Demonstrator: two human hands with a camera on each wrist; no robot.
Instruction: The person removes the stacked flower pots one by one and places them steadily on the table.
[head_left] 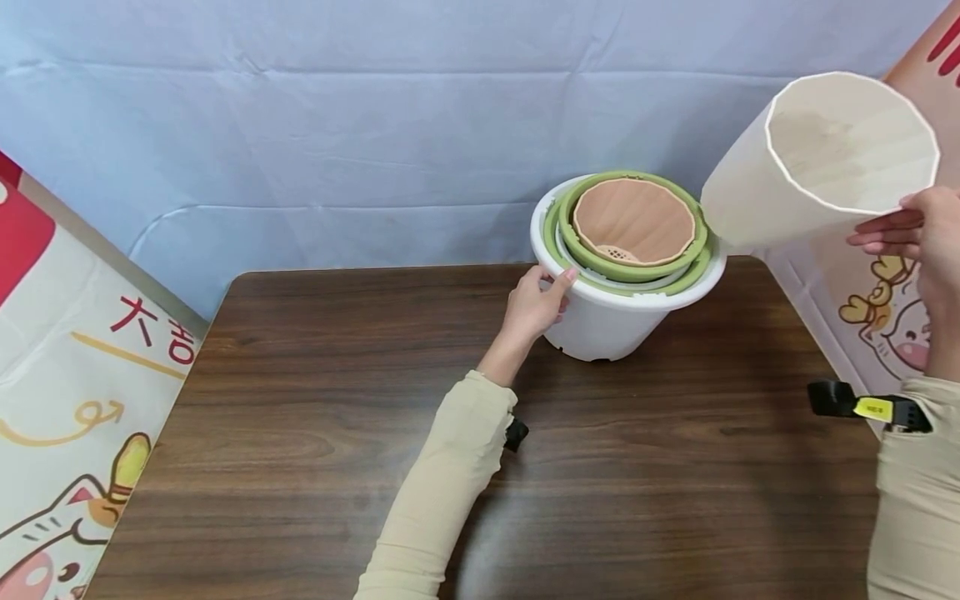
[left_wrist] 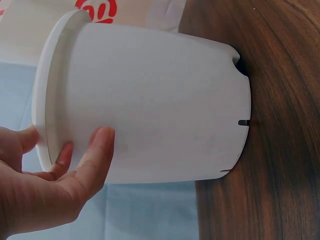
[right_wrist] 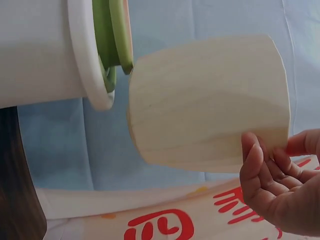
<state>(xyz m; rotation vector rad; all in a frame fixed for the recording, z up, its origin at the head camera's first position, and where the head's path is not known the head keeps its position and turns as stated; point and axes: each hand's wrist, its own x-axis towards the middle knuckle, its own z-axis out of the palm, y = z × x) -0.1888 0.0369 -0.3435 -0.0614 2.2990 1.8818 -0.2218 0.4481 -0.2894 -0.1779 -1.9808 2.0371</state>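
Note:
A big white flowerpot [head_left: 600, 327] stands upright at the table's back edge, with green-rimmed pots [head_left: 573, 237] nested inside it. Innermost sits a terracotta-coloured pot [head_left: 637, 218] with small holes in its bottom. My left hand [head_left: 534, 304] pinches the white pot's rim at its near left, thumb on top and fingers underneath against the wall, as the left wrist view shows. To the right, my right hand [head_left: 937, 242] grips the rim of a cream faceted pot [head_left: 780, 196], held tilted in the air. Its base end is close beside the nested rims; whether they touch I cannot tell.
The dark wooden table [head_left: 337, 400] stretches in front and to the left. Behind it hangs a pale blue cloth [head_left: 375, 142]. Printed banners with cartoon figures border the left [head_left: 67, 433] and right sides. A black wrist camera [head_left: 832, 398] sits on the right forearm.

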